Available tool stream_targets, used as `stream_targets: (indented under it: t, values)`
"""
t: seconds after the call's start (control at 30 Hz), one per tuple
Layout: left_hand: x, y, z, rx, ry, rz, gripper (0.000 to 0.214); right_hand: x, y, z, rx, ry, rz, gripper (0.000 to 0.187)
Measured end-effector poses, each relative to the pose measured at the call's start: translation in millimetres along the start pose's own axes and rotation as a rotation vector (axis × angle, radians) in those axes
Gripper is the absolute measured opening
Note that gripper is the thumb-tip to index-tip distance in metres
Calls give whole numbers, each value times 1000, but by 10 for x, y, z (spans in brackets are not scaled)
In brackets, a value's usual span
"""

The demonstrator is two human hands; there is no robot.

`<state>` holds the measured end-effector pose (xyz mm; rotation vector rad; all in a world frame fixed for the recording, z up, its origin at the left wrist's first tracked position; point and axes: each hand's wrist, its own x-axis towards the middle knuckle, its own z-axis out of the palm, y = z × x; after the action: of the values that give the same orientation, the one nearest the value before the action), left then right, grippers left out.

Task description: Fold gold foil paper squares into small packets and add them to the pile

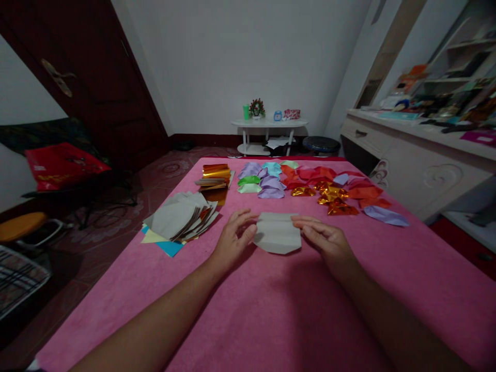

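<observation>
A pale grey folded sheet of paper point(277, 233) lies on the pink tablecloth point(271, 310) in front of me. My left hand point(232, 240) rests at its left edge, fingers curled with the thumb and fingertips pressing the paper's side. My right hand point(323, 238) lies at its right edge, fingers stretched out flat and touching the paper's upper right corner. Both forearms reach in from the bottom of the view.
A loose stack of paper sheets point(180, 222) lies left of my hands. Gold foil sheets point(215, 178) sit behind it. Folded paper pieces in purple, green, blue point(263, 181), red and gold point(333, 194) lie further back. A white dresser point(418, 165) stands right, a small white table point(267, 129) beyond.
</observation>
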<state>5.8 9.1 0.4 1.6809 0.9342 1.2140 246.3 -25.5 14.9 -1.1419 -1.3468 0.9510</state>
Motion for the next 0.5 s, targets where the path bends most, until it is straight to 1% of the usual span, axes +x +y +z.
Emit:
stream_targets:
  t: [0.07,0.13,0.17,0.27,0.37,0.4,0.47,0.5]
  values:
    - [-3,-18,18,-234,28,-106,47,-19,-5,79,31,78,-62,29]
    - [-15,-14,51,-435,0,-175,52,-43,23,179,73,112,-69,35]
    - [-25,-2,72,-496,-23,-200,53,-61,44,234,108,114,-72,40]
    - [-58,55,138,-579,-73,-272,51,-146,81,407,212,58,-45,54]
    - [-73,89,181,-655,-79,-335,46,-257,33,551,250,-10,-61,59]
    - [-71,88,184,-680,-66,-350,44,-289,3,582,251,-42,-71,57]
    - [-57,69,168,-683,-3,-378,36,-329,-52,610,227,-109,-73,53]
    - [-47,55,150,-654,43,-389,30,-333,-70,606,204,-109,-69,50]
